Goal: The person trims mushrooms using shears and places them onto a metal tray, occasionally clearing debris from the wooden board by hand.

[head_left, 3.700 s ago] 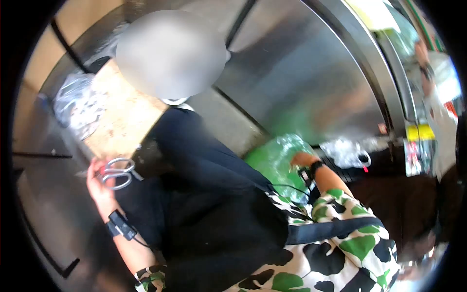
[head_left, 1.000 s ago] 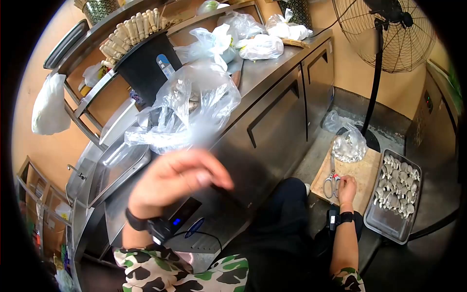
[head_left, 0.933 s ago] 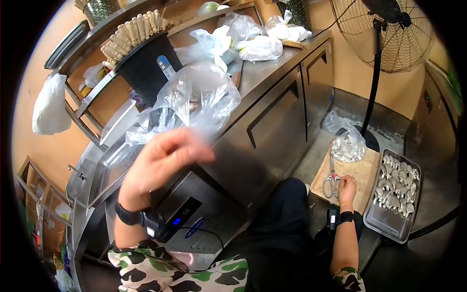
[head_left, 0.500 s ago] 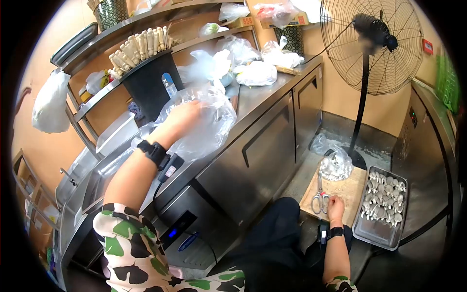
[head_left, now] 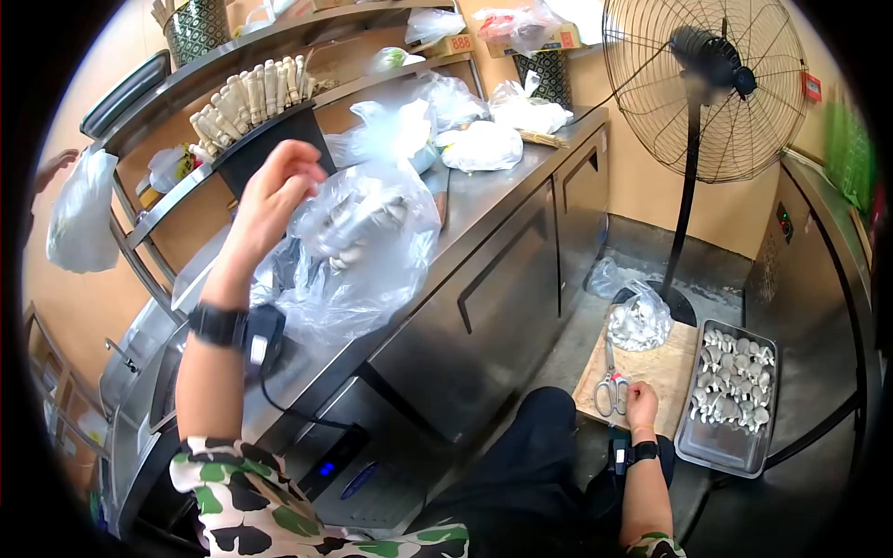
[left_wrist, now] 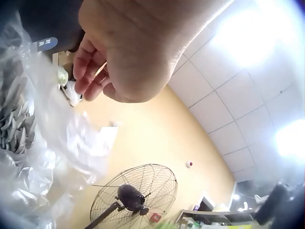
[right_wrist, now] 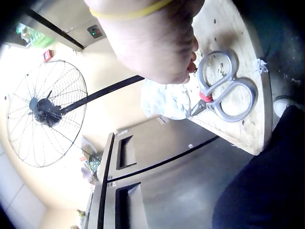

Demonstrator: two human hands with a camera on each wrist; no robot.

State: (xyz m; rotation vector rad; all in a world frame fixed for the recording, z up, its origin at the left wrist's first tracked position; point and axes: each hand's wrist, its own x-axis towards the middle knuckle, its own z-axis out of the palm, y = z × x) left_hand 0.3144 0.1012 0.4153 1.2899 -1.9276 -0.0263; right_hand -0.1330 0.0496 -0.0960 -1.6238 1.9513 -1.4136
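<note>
My left hand [head_left: 274, 191] is raised at the left side of an open clear plastic bag [head_left: 372, 279] on the steel worktop, its fingers loosely bent around nothing. Grey mushrooms [left_wrist: 16, 126] show inside that bag in the left wrist view. Low on the right, my right hand [head_left: 642, 406] rests at the near edge of a wooden board [head_left: 656, 367], its fingers loosely curled. Beside it lie scissors with looped grey handles and a red part [right_wrist: 206, 98], not gripped; its fingertips are partly hidden. A clear bag of pale mushroom pieces [head_left: 640, 321] sits on the board's far end.
A metal tray [head_left: 726, 453] of grey mushrooms lies right of the board. The tall fan [head_left: 693, 186] stands behind it. A black bin of wooden-handled items [head_left: 251, 158], more plastic bags [head_left: 484, 146] and a shelf line the worktop's back.
The earliest frame shows the left hand with the scissors and the right by a green bag, facing elsewhere. Since half a second ago, the left hand has come out of the clear bag, moving left.
</note>
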